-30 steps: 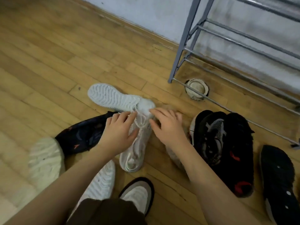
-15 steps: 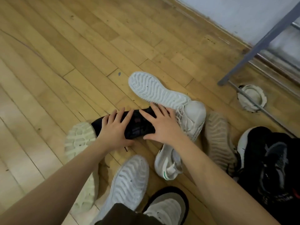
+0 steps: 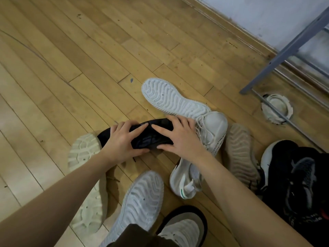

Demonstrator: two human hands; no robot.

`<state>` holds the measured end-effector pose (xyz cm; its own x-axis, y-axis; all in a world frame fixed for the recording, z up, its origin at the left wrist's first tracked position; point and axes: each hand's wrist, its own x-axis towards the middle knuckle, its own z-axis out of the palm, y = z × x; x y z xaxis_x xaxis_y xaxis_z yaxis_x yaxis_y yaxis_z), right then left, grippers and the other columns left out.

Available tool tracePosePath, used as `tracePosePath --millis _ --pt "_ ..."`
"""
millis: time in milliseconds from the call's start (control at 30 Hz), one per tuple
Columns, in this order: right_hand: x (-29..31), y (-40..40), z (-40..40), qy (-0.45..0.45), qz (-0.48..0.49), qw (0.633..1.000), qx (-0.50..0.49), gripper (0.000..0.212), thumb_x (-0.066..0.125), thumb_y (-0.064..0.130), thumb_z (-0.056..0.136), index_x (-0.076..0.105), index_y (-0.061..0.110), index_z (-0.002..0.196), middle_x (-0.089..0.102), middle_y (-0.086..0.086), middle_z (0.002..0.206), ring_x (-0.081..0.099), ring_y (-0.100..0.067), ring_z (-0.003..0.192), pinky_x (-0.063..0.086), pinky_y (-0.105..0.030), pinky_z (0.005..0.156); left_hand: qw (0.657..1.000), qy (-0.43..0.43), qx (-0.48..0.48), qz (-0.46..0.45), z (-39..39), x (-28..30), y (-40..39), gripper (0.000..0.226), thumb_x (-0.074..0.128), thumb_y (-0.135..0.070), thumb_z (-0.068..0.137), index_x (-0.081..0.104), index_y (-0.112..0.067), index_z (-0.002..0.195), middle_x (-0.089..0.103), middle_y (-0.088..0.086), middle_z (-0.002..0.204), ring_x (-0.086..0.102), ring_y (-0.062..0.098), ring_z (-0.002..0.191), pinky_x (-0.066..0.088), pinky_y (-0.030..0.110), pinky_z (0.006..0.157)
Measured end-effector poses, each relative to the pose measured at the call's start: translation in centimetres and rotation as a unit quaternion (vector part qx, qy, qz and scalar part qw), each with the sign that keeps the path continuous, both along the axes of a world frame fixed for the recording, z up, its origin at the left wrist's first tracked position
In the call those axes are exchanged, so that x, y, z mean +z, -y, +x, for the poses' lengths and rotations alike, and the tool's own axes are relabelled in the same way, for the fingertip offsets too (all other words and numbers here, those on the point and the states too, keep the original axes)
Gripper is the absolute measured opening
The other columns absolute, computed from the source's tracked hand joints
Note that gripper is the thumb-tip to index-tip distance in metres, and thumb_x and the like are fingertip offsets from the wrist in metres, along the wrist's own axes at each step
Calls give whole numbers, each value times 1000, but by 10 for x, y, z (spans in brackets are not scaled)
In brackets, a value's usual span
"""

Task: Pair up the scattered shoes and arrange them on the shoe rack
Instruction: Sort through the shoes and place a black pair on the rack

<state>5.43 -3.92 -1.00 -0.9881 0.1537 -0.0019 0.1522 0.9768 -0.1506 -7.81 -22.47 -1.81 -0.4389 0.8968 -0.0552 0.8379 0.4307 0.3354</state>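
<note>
Head view: both hands grip one black shoe point(image 3: 147, 138) lying on its side on the wooden floor point(image 3: 71, 50), centre of the scene. Left hand point(image 3: 122, 141) curls over its left part, fingers over the top edge, thumb underneath. Right hand point(image 3: 179, 136) holds the right part, fingers spread across the dark upper, thumb along the near edge. A loose black lace end point(image 3: 134, 159) trails on the floor just near the shoe.

Touching the right hand on its far-right side: a white laced sneaker point(image 3: 211, 132), upright, toe pointing far, heel with a green mark near. Resting against its toe, a white shoe turned sole-up point(image 3: 170, 98), wavy tread showing. Right of the sneaker, a beige sole-up shoe point(image 3: 240, 154). Further right, a heap of black shoes point(image 3: 293, 184), white midsole edge visible.

Left of the black shoe: a cream chunky sole point(image 3: 85, 184), facing up. Near centre: a pale grey-white sole point(image 3: 140, 198); beside it a black-rimmed shoe point(image 3: 185, 227).

Far right: grey metal shoe rack leg point(image 3: 284, 50) against the wall; a round white fitting point(image 3: 276, 108) in the floor under its lowest bar.
</note>
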Motion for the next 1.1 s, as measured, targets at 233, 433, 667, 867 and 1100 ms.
tracePosePath --millis 233,433,667,867,1100 --pt "2 -3 1 26 -7 999 -20 73 36 74 72 43 40 136 55 -13 124 50 -35 103 23 -40 83 997 31 21 -71 -2 -1 -2 91 34 -86 63 20 -45 143 41 4 140 33 31 127 19 47 98" --pt "7 -9 5 -20 -13 1000 -8 69 40 71 77 43 38 138 54 -13 116 53 -33 99 25 -42 89 999 -17 -18 -22 -8 14 -7 83 28 -86 70 40 -39 137 55 8 116 50 29 101 24 42 86" --pt "35 -11 32 -159 14 983 -86 58 48 71 81 56 37 128 60 -14 115 58 -30 98 37 -43 81 987 -97 -110 58 -11 63 -36 73 49 -72 72 49 -33 133 54 11 121 51 30 106 26 45 88" --pt "75 -37 86 -186 23 969 -158 58 49 68 83 56 35 129 58 -16 116 56 -34 94 37 -42 81 974 -119 -174 83 23 108 -90 68 48 -70 76 49 -34 134 54 13 123 51 31 110 26 45 89" --pt "92 -56 180 -154 43 948 -276 59 42 69 86 50 35 133 55 -20 121 54 -36 104 36 -44 86 948 -141 -273 87 94 126 -156 68 46 -69 76 48 -35 134 54 17 125 48 36 115 26 47 90"
